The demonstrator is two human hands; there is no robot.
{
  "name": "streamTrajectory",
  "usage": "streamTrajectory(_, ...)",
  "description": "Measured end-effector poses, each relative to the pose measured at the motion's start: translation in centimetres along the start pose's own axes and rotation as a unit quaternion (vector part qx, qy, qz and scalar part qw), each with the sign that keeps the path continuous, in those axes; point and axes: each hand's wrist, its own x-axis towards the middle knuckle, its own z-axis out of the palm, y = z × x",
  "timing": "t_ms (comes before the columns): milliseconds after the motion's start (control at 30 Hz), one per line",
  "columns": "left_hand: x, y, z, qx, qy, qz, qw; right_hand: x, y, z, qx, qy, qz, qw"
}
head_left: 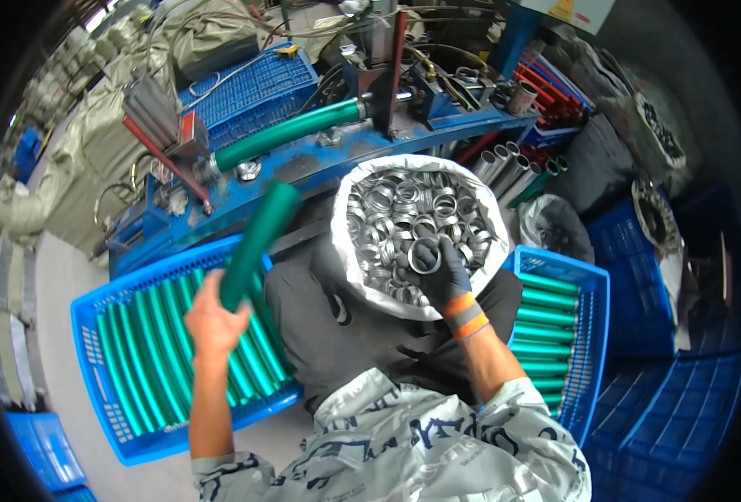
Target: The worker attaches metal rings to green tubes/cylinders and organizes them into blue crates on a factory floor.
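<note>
My bare left hand (216,320) is closed round the lower end of a green tube (261,234), which is tilted up and slightly blurred. Below it stands a blue plastic crate (91,368) holding a row of similar green tubes. My right hand (449,280), in a dark glove with an orange cuff, holds a silver metal ring (411,259) with its fingers closed on it. This hand is above a white sack (345,284), its rim rolled out, full of loose metal rings (379,197). The sack stands in front of my lap.
Ahead runs a blue machine bench (320,163) with another green tube (291,134) lying lengthwise between its fixtures. At my right stands a second blue crate (594,335) of green tubes. Bare metal tubes (504,167) lie beyond the sack. Stacked blue crates (663,418) fill the far right.
</note>
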Motion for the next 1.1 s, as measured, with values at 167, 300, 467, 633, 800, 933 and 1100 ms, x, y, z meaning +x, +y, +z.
streamTrajectory(167,0.0,11.5,-0.6,-0.066,-0.118,0.145,0.98,-1.8,-2.7,0.3,-0.09,-0.105,-0.077,0.988)
streamTrajectory(300,-0.9,13.0,-0.7,-0.081,-0.167,0.178,0.966,-1.7,-3.0,0.7,-0.142,-0.052,-0.146,0.978)
streamTrajectory(467,-1.8,12.3,-1.4,-0.08,-0.168,0.17,0.968,-2.3,-3.1,2.3,-0.077,0.032,-0.153,0.985)
streamTrajectory(633,-1.6,12.5,-1.1,-0.08,-0.157,0.177,0.968,-3.7,-3.0,4.2,-0.358,-0.041,-0.203,0.911)
streamTrajectory(800,-1.6,12.2,-1.1,-0.076,-0.156,0.18,0.968,-6.4,-4.1,7.3,-0.421,-0.129,-0.08,0.894)
streamTrajectory(933,-1.6,12.4,-0.8,-0.066,-0.166,0.176,0.968,-6.2,-4.3,6.6,-0.457,-0.094,-0.06,0.883)
streamTrajectory(1100,-2.0,12.5,0.3,-0.068,-0.172,0.176,0.967,-5.1,-4.2,5.7,-0.626,-0.116,-0.236,0.734)
